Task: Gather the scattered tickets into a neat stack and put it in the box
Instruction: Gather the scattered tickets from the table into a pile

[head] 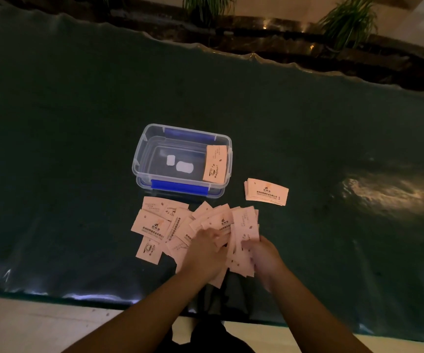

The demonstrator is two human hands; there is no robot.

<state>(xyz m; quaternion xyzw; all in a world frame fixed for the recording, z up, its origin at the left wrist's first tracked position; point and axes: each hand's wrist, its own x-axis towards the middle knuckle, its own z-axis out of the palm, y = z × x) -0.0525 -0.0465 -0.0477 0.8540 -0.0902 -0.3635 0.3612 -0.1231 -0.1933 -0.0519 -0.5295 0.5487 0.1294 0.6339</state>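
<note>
Pale pink printed tickets [155, 225] lie scattered and overlapping on the dark green table cover, just in front of a clear plastic box [139, 151] with blue latches. One ticket [214, 163] leans inside the box against its right wall. A small neat stack of tickets [267, 192] lies to the right of the box. My right hand [264, 258] grips an uneven bundle of tickets [245, 225] held upright. My left hand [206, 250] presses down on the loose pile, fingers curled over several tickets.
The dark green glossy cover [78, 174] drapes the whole table, with its near edge [65, 295] close to my body. Two white patches [180, 164] show on the box floor. Potted plants [351, 19] and a dark ledge stand beyond the far edge.
</note>
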